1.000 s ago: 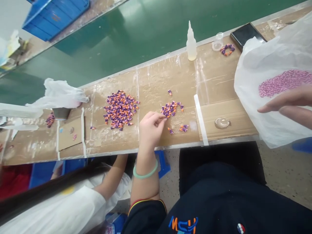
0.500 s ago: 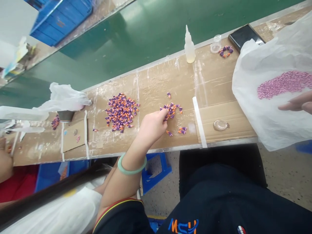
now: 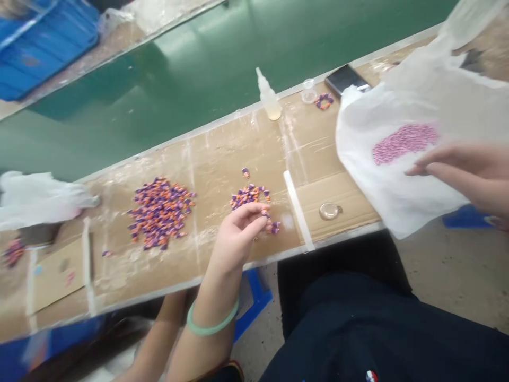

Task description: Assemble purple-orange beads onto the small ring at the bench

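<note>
My left hand (image 3: 238, 233), with a pale green bangle on the wrist, pinches a small purple-and-orange piece (image 3: 264, 211) between thumb and fingertips. Just beyond its fingers lies a small pile of such pieces (image 3: 245, 195), and a few more (image 3: 273, 227) sit beside the fingertips on the right. My right hand (image 3: 469, 170) hovers over a white plastic sheet (image 3: 413, 204) bearing a heap of tiny pink bits (image 3: 405, 143). Its thumb and fingers are drawn together; anything between them is too small or blurred to make out.
A larger pile of purple-and-orange pieces (image 3: 161, 212) lies to the left. Along the back stand a dropper bottle (image 3: 270, 101), a small clear cup (image 3: 309, 93), a ring of pieces (image 3: 324, 101) and a phone (image 3: 345, 79). A clear round disc (image 3: 329, 211) lies in front. Another person's arm (image 3: 159, 339) is at lower left.
My left hand has lifted back from the small pile with a piece in its fingertips. My right hand has come further into view over the pink bits. The view has shifted right.
</note>
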Action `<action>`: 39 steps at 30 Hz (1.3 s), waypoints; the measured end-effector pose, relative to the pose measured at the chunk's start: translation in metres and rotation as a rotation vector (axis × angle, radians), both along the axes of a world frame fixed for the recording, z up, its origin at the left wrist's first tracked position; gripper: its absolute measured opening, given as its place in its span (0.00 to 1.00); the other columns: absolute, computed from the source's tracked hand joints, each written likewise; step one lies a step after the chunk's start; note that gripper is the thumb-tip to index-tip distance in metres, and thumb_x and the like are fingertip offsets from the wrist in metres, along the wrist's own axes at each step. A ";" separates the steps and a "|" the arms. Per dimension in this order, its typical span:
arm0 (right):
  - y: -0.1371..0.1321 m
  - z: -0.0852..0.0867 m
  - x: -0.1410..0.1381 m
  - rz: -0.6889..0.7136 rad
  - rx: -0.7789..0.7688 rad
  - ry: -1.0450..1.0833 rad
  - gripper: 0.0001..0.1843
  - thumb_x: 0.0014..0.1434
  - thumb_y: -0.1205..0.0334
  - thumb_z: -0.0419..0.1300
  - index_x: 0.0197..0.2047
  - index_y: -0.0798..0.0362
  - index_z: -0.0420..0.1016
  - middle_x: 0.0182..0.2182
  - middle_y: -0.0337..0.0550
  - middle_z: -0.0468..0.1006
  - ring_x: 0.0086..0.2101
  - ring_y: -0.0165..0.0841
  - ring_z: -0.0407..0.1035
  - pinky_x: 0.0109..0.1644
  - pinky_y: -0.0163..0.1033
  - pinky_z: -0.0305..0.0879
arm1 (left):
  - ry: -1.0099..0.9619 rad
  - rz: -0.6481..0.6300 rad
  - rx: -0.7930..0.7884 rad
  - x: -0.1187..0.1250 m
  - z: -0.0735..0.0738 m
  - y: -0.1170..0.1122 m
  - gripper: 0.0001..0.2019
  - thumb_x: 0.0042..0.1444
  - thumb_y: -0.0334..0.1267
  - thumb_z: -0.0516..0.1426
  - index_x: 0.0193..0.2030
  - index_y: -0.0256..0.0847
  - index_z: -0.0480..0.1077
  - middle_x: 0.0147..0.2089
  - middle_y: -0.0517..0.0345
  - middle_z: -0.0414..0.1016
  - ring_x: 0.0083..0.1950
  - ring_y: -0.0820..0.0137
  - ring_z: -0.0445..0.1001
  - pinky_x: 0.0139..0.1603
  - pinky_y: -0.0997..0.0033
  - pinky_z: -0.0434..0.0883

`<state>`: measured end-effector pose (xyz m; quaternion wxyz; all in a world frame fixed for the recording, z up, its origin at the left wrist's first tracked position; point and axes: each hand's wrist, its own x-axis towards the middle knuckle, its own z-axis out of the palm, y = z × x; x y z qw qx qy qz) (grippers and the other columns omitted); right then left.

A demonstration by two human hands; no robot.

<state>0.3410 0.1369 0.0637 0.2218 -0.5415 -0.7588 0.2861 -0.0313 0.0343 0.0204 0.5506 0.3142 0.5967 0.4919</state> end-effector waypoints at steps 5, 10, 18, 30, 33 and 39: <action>0.007 -0.001 -0.001 -0.113 -0.016 0.069 0.10 0.62 0.56 0.58 0.39 0.50 0.79 0.38 0.45 0.83 0.41 0.40 0.77 0.46 0.48 0.72 | -0.432 -0.136 0.121 0.034 -0.002 0.002 0.07 0.46 0.35 0.71 0.31 0.42 0.79 0.32 0.59 0.71 0.27 0.79 0.69 0.25 0.81 0.67; 0.031 -0.026 0.012 -0.029 0.087 -0.089 0.06 0.58 0.59 0.59 0.33 0.50 0.76 0.34 0.45 0.80 0.37 0.39 0.73 0.41 0.47 0.69 | -0.414 -0.238 0.275 0.061 -0.007 0.001 0.03 0.52 0.35 0.68 0.33 0.44 0.79 0.37 0.56 0.69 0.34 0.74 0.70 0.32 0.77 0.72; 0.046 -0.052 -0.007 0.120 0.187 -0.214 0.05 0.55 0.68 0.58 0.28 0.52 0.72 0.29 0.44 0.76 0.36 0.38 0.67 0.44 0.46 0.63 | -0.291 -0.305 0.281 0.061 -0.009 -0.016 0.06 0.60 0.38 0.61 0.34 0.41 0.71 0.26 0.62 0.65 0.23 0.79 0.60 0.22 0.80 0.59; 0.050 -0.059 -0.007 0.139 0.160 -0.221 0.06 0.56 0.67 0.57 0.28 0.52 0.72 0.30 0.44 0.77 0.34 0.38 0.68 0.44 0.46 0.62 | -0.178 -0.265 0.230 0.061 -0.027 -0.025 0.10 0.58 0.42 0.64 0.33 0.39 0.71 0.27 0.59 0.69 0.23 0.77 0.63 0.23 0.77 0.62; 0.051 -0.060 -0.010 0.125 0.182 -0.225 0.06 0.56 0.66 0.58 0.28 0.52 0.71 0.29 0.44 0.77 0.34 0.38 0.67 0.44 0.46 0.61 | -0.186 -0.246 0.219 0.061 -0.028 -0.025 0.11 0.57 0.43 0.64 0.32 0.39 0.70 0.27 0.59 0.69 0.22 0.77 0.61 0.23 0.77 0.62; 0.054 -0.059 -0.015 0.181 0.225 -0.256 0.05 0.55 0.68 0.58 0.28 0.53 0.71 0.30 0.46 0.76 0.36 0.39 0.66 0.45 0.46 0.60 | -0.201 -0.221 0.211 0.061 -0.030 -0.029 0.10 0.58 0.42 0.64 0.33 0.40 0.70 0.27 0.60 0.68 0.23 0.77 0.62 0.24 0.77 0.63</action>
